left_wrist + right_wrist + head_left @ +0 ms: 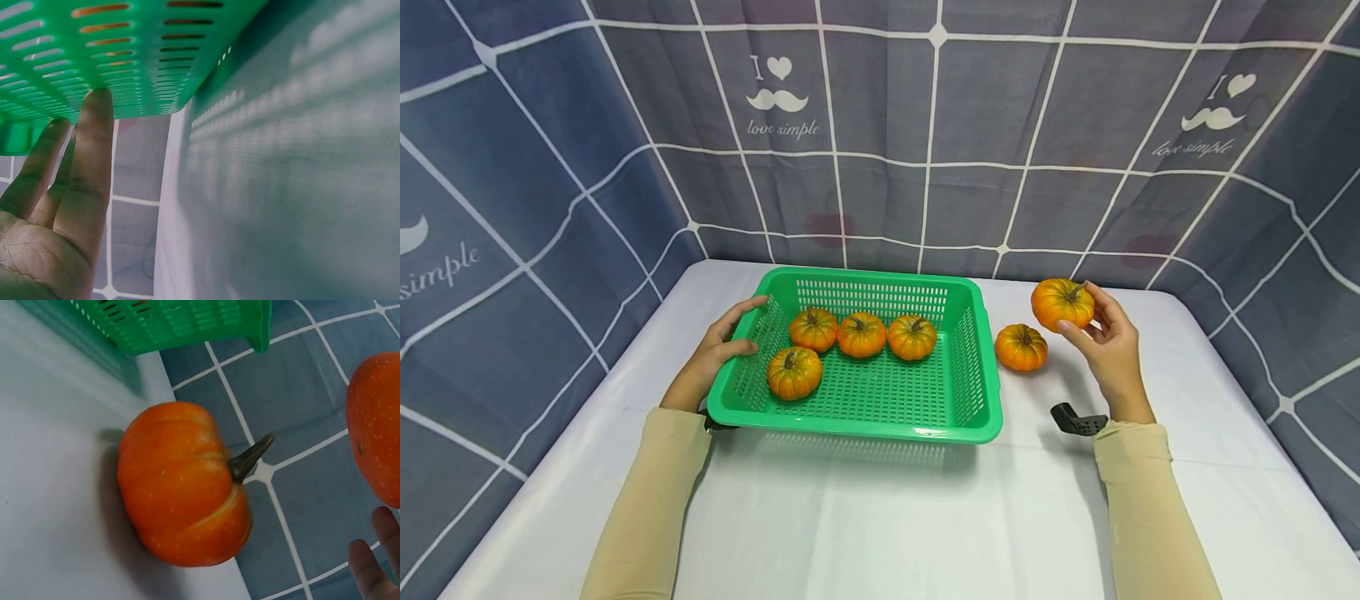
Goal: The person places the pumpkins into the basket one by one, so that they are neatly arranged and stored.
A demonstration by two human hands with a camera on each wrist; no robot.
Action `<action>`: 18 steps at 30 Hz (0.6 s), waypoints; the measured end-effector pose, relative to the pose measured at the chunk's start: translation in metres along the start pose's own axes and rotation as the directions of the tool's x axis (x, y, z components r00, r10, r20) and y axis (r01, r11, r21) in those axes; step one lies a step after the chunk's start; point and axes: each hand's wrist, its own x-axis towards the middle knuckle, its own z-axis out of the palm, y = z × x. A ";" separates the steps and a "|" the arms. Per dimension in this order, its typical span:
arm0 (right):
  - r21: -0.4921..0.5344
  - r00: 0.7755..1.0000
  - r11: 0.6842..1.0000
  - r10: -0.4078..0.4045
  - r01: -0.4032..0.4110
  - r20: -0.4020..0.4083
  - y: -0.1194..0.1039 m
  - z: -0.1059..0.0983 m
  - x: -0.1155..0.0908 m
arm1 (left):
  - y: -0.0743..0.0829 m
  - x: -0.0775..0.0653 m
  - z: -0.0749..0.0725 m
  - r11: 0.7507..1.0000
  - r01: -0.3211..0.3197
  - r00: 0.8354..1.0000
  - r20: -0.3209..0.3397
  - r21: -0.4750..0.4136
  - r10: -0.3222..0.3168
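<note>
A green plastic basket with slotted walls holds several small orange pumpkins, among them one pumpkin at its near left. My left hand grips the basket's left rim, the thumb over the edge. In the left wrist view, the fingers touch the slotted wall from outside. Right of the basket, my right hand holds a pumpkin above the table, thumb in front and fingers behind. Another pumpkin sits on the table between the basket and that hand; its dark stem shows in the right wrist view.
A white cloth covers the table. Grey checked curtain hangs behind and at both sides. A black device is fixed at the right wrist.
</note>
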 end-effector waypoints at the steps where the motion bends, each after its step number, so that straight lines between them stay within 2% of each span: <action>1: -0.011 1.000 1.000 -0.009 0.009 0.014 -0.002 0.001 0.000 | 0.000 0.000 0.000 1.000 -0.002 1.000 -0.001 -0.001 0.002; 9: -0.183 0.987 0.975 -0.108 0.129 0.123 -0.015 0.011 -0.002 | 0.003 -0.002 0.000 1.000 -0.003 1.000 -0.004 0.007 0.003; 18: -0.229 0.962 0.953 -0.146 0.199 0.229 -0.019 0.019 -0.004 | 0.003 -0.002 0.001 1.000 0.018 1.000 -0.003 -0.001 -0.018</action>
